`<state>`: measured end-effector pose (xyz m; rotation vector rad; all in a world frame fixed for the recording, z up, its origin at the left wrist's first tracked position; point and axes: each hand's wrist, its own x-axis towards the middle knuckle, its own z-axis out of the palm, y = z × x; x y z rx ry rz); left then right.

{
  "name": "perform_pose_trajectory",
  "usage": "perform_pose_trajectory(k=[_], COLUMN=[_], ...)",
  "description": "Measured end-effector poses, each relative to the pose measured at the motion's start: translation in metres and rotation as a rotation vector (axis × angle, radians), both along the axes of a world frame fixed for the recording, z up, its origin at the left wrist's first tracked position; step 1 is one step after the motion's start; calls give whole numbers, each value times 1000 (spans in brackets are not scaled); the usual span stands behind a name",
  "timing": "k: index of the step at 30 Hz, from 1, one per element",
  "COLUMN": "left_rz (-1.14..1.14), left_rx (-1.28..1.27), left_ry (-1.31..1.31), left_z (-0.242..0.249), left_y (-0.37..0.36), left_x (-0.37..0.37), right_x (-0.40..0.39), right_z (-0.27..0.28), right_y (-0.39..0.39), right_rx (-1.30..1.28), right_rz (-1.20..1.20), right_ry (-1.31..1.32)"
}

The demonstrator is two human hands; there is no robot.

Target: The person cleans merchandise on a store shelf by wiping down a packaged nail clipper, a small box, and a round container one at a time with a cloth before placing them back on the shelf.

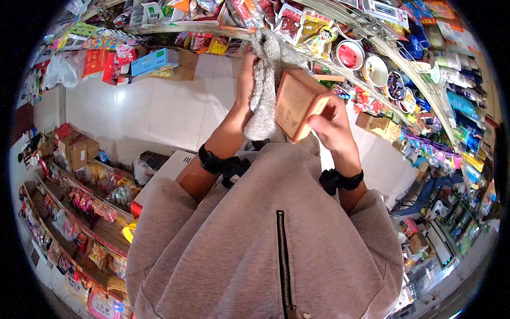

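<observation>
A fluffy grey cloth (264,90) hangs folded from my left hand (246,80), whose fingers are closed round its far side and mostly hidden by it. My right hand (332,125) grips an orange-brown rectangular box (294,106) by its near right edge, thumb on the rim. The box is tilted, with one broad side facing me; whether it holds anything I cannot make out. Cloth and box are close together in front of my chest, and the cloth's edge overlaps or touches the box's left side.
Ahead and right, shelves carry packaged snacks, a white tub (375,70) and a tub with a red top (349,55). A blue box (154,62) lies in a carton at the far left. Tiered shelves (79,199) with packets stand at lower left. Pale floor tiles (175,106) show between.
</observation>
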<state>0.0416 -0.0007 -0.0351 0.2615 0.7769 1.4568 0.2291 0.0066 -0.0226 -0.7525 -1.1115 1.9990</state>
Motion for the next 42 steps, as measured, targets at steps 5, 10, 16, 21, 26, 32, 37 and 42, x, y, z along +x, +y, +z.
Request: perform_pose_trajectory(k=[5, 10, 16, 21, 26, 32, 37, 42], left_rz=[57, -107, 115, 282, 318, 256, 427, 140], left_rx=[459, 382, -17, -52, -70, -90, 119, -224], left_ry=[53, -198, 401, 427, 294, -21, 656, 1], left_z=[-20, -27, 31, -11, 24, 26, 17, -17], left_y=[-6, -8, -11, -1, 15, 21, 4, 9], left_x=[-7, -16, 10, 21, 17, 11, 27, -1], right_x=[4, 5, -10, -36, -26, -26, -28, 0], right_z=[-7, -11, -5, 1, -5, 11, 4, 4], right_y=[-1, 3, -4, -15, -4, 7, -8, 1], right_rx=[-315, -385, -285, -93, -483, -472, -173, -252], right_rz=[-33, 10, -339, -399, -408, -374, -371, -263], right_ry=[367, 438, 396, 87, 411, 539, 183, 269])
